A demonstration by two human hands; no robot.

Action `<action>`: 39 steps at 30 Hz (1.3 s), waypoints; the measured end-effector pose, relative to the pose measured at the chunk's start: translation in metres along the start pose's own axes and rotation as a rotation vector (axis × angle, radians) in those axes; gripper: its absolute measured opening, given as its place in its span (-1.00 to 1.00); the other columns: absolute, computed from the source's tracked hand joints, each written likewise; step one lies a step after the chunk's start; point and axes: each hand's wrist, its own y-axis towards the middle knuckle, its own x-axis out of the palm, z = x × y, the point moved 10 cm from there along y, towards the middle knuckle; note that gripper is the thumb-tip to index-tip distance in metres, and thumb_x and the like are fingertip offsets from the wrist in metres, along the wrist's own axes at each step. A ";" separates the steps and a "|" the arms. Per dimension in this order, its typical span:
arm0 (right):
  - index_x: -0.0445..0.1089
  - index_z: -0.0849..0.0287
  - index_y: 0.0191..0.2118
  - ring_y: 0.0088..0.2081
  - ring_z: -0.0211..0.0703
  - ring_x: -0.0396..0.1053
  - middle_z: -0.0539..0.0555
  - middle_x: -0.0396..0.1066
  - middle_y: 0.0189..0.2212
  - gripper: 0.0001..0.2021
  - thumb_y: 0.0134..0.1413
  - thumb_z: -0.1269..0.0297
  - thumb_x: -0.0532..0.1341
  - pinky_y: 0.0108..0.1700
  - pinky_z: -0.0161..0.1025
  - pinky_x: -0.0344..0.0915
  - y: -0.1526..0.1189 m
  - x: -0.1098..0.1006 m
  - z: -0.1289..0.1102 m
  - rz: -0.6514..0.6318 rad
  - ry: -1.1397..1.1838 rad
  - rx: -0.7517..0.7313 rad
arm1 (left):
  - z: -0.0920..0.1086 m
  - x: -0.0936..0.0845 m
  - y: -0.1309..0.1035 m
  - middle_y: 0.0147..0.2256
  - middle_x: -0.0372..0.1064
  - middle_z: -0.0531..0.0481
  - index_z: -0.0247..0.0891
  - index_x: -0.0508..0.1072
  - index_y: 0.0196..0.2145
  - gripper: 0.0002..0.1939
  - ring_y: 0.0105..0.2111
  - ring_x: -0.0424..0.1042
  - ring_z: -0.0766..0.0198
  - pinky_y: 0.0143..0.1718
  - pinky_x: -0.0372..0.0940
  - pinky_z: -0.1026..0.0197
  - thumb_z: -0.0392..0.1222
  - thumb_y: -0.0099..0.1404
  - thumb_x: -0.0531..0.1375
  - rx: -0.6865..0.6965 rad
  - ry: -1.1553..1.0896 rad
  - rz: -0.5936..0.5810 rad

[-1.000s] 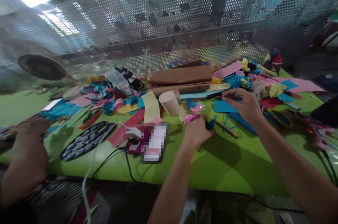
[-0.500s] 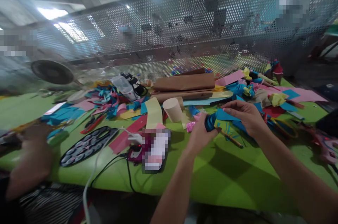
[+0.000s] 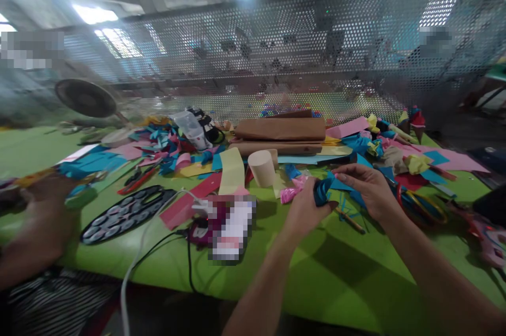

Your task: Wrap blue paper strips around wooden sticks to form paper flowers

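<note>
Centrally, above the green worktop (image 3: 340, 267): left hand (image 3: 304, 209) clamped on a rolled blue paper piece (image 3: 322, 191). Right hand (image 3: 366, 188), at 3 o'clock of it, pinching that piece's flat end. Beige paper cup (image 3: 261, 167) at 10 o'clock, pink scrap (image 3: 290, 193) just beside the left hand.

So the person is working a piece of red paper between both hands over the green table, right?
Not quite: the paper is blue, not red. The head view shows it pinched between the left hand and the right hand, above the green table. Red pieces only lie among the scraps on the table.
</note>
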 end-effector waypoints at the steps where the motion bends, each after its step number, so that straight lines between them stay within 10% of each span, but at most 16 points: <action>1: 0.62 0.06 -0.33 -0.32 -0.13 0.46 0.04 0.57 -0.38 -0.72 -0.18 0.05 0.52 -0.26 -0.22 0.39 0.000 0.000 0.001 -0.001 -0.005 0.004 | 0.000 0.000 0.000 -0.22 0.41 0.01 -0.17 0.28 -0.02 -0.51 -0.22 0.44 0.15 -0.18 0.29 0.16 -0.05 0.18 0.36 0.005 -0.005 0.001; 39: 0.60 0.09 -0.31 -0.28 -0.12 0.45 0.05 0.56 -0.33 -0.71 -0.12 0.03 0.50 -0.20 -0.21 0.38 -0.001 0.003 0.003 -0.005 -0.065 -0.031 | 0.000 0.002 -0.001 -0.21 0.36 0.01 -0.19 0.25 -0.02 -0.50 -0.23 0.39 0.18 -0.20 0.29 0.17 -0.01 0.20 0.35 0.057 -0.086 0.012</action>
